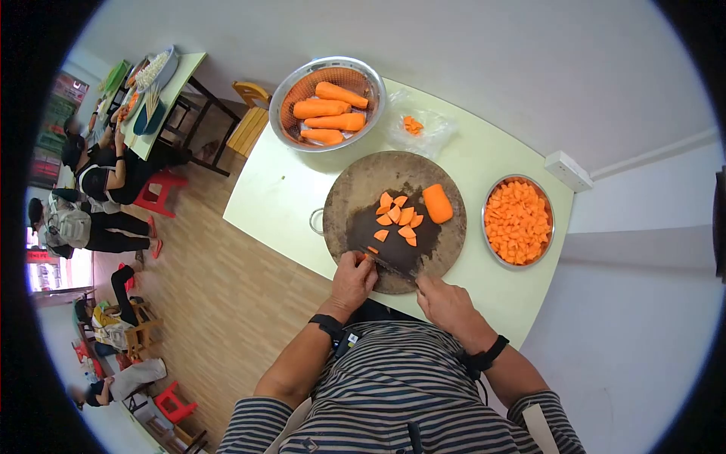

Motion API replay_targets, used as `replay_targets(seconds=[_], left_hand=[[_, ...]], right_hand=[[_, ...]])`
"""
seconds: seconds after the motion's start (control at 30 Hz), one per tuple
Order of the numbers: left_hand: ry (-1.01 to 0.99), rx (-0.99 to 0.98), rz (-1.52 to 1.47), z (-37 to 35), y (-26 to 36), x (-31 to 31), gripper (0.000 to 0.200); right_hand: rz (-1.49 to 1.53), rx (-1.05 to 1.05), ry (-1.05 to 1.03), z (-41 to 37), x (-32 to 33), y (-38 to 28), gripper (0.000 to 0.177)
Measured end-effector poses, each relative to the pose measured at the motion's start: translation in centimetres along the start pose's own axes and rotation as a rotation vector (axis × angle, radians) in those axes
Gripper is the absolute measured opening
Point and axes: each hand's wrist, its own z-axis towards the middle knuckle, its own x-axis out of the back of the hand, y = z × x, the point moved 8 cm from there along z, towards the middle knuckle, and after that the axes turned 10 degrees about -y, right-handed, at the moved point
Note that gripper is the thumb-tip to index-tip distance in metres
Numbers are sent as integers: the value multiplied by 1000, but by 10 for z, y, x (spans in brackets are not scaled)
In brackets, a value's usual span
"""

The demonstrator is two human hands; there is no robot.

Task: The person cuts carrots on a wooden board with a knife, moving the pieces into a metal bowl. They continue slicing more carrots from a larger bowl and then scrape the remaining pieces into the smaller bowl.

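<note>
On the round wooden chopping board [355,181] my right hand [445,304] grips a knife [395,270], its blade pointing left towards my other hand. My left hand [354,278] is closed at the board's near left edge, with a small bit of carrot [370,252] showing at the fingertips beside the blade tip. Several cut carrot pieces [395,215] lie in the middle of the board. A thick chunk of peeled carrot [437,203] rests to their right.
A metal colander [376,121] with peeled carrots stands at the far left of the table [265,193]. Near it lies a clear plastic bag [435,136] with carrot bits. A metal bowl [488,246] of diced carrot sits at right, near the wall. Several people are in the room at left.
</note>
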Motion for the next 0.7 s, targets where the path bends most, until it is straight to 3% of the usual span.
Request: replay_targets(seconds=[0.53,0.7], left_hand=[[0,-47,54,-1,-1,-2,25],[1,-28,54,2,2,0,26]], right_hand=[[-14,-21,-93,22,-5,-3,17],[-1,5,-13,30,-3,0,18]])
